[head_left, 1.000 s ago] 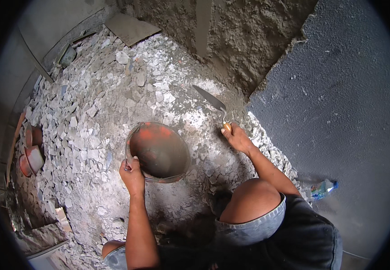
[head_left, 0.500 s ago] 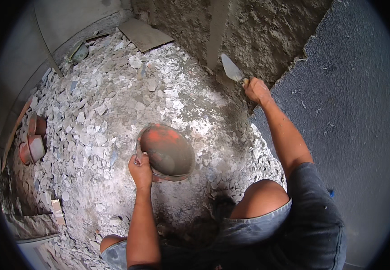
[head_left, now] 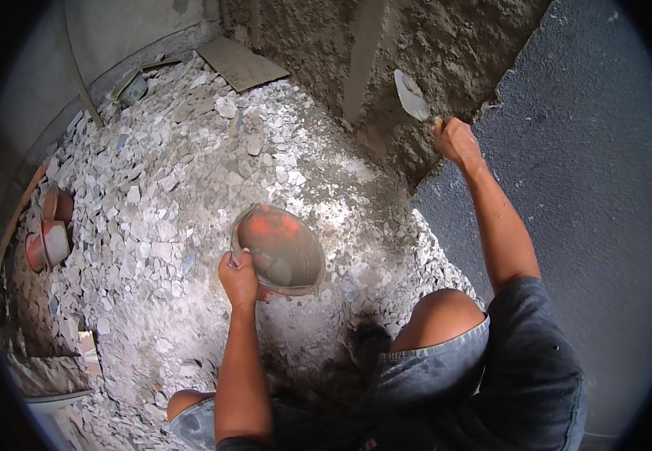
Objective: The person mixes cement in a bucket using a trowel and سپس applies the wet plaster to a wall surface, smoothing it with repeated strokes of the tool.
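My left hand (head_left: 239,279) grips the rim of an orange bucket (head_left: 288,240), which is tilted so its inside shows, coated with grey mortar. Up and to the right, my right hand (head_left: 457,141) is closed round the handle of a pointed trowel (head_left: 412,96). The trowel's blade lies close to the rough, wet-looking mortar on the wall (head_left: 446,45); whether it touches I cannot tell. A smoother vertical strip (head_left: 362,60) runs down that mortar to the left of the blade.
Broken white rubble (head_left: 153,203) covers the ground. A flat board (head_left: 242,63) lies at the wall's foot. Two reddish buckets (head_left: 54,244) stand at the far left, near a leaning pole (head_left: 79,71). On the right rises a dark grey wall surface (head_left: 589,165) with a ragged edge.
My right hand has moved the trowel up and to the right along the mortared wall. The left hand still holds the bucket, which has barely shifted.
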Motion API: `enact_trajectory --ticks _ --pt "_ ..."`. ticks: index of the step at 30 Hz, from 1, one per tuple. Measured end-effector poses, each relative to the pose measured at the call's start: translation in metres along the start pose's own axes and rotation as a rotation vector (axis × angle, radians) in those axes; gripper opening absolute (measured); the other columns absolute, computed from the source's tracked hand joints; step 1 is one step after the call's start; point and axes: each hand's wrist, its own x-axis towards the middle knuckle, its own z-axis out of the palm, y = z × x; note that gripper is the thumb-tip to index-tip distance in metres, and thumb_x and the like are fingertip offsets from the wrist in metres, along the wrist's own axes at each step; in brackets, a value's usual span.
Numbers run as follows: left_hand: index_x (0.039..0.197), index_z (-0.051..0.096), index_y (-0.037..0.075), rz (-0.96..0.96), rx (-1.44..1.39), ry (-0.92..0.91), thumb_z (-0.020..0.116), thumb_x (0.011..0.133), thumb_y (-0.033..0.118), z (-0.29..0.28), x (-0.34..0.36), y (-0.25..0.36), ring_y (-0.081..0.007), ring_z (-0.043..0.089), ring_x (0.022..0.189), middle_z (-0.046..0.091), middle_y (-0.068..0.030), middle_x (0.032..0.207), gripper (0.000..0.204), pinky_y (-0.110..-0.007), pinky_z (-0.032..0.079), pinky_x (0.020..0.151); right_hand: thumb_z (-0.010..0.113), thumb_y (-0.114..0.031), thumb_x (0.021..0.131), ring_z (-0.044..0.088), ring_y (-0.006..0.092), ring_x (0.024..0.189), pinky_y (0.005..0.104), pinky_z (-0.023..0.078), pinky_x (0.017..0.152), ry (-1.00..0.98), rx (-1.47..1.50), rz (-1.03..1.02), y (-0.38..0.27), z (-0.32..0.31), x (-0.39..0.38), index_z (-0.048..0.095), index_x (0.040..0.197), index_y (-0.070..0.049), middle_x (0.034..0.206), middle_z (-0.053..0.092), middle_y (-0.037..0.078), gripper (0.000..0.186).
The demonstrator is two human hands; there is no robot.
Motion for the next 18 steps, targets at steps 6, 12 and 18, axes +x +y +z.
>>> enact_trajectory --ticks 6,12,18 --pt "0.09 0.063 -0.005 0.036 0.102 0.014 0.071 0.095 0.024 -0.019 0.005 0.001 -0.0143 0.052 0.072 0.06 -0.0038 0.076 0.031 -0.033 0.044 0.067 0.062 -0.032 0.1 0.07 0.0444 0.102 0.053 0.055 0.087 0.015 -0.032 -0.164 -0.051 -0.061 -0.081 0.067 0.112 -0.003 0.104 0.074 0.024 0.032" --pt "0.086 0.064 -0.003 -0.003 0.048 -0.079 0.07 0.098 0.027 -0.019 -0.003 0.018 -0.0164 0.056 0.07 0.062 -0.0089 0.074 0.033 -0.037 0.048 0.068 0.062 -0.022 0.098 0.073 0.0374 0.093 0.0496 0.059 0.085 -0.369 0.055 -0.625 -0.077 0.033 -0.193 0.071 0.107 -0.003 0.105 0.072 0.022 0.023" --pt "0.092 0.066 -0.002 -0.17 0.007 -0.285 0.068 0.098 0.023 -0.03 -0.03 0.045 -0.0172 0.059 0.066 0.065 -0.0064 0.076 0.026 -0.038 0.05 0.063 0.057 -0.025 0.1 0.073 0.035 0.097 0.0443 0.057 0.084 -0.282 -0.178 -0.824 -0.126 0.096 -0.213 0.071 0.101 -0.005 0.101 0.073 0.02 0.024"
